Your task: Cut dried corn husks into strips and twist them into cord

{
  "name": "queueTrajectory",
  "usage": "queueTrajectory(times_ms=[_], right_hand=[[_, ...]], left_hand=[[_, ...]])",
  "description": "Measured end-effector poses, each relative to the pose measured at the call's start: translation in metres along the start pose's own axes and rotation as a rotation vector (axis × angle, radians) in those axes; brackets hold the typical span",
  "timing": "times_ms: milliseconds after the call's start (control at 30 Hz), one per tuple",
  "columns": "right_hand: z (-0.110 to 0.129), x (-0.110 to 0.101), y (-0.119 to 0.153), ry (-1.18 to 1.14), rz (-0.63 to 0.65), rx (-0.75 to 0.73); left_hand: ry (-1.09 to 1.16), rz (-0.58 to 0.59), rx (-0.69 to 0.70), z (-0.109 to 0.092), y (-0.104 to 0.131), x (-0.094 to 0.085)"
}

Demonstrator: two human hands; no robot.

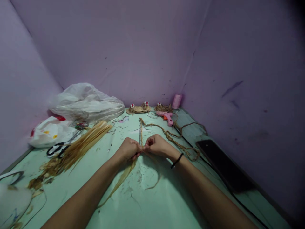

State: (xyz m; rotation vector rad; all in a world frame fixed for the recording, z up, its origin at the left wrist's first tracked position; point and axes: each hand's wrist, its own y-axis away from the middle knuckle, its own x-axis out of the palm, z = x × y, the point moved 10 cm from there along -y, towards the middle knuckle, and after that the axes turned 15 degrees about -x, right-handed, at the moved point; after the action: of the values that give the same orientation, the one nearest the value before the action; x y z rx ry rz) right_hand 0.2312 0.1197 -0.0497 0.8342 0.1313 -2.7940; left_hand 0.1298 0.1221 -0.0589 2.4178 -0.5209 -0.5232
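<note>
My left hand (pixel 131 149) and my right hand (pixel 156 145) meet over the middle of the table, fingers pinched on the near end of a thin fibre braid (pixel 141 132). The braid runs straight away from me to a bend at its far end. From there a longer braided cord (pixel 170 136) trails off to the right in loose curves. A wide pale strip of dried fibre (pixel 124 176) hangs from below my left hand toward me. Thinner strands (pixel 157 179) curl down under my right hand. My fingers hide the exact crossing of the strands.
Left lie a bundle of dried fibre (pixel 81 148), scissors (pixel 58 149) and plastic bags (pixel 85 103). Along the wall stand small woven slippers (pixel 138 110), a pink glue gun (pixel 166 117) and a pink thread spool (pixel 177 101). Right, a dark flat phone-like slab (pixel 224 163) lies beside a black cable (pixel 234 198).
</note>
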Motion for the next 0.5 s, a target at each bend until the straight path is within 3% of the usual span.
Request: queueTrajectory(times_ms=[167,300,500], right_hand=[[0.028,-0.011,0.009,0.333,0.038,0.011],[0.052,0.0,0.016,0.469,0.053,-0.044],[0.06,0.012,0.018,0.526,0.002,-0.087]], left_hand=[[-0.04,-0.048,0.054,-0.004,0.001,0.001],[0.023,-0.053,0.002,0.003,0.0,0.001],[0.099,0.041,0.021,0.003,-0.001,-0.003]])
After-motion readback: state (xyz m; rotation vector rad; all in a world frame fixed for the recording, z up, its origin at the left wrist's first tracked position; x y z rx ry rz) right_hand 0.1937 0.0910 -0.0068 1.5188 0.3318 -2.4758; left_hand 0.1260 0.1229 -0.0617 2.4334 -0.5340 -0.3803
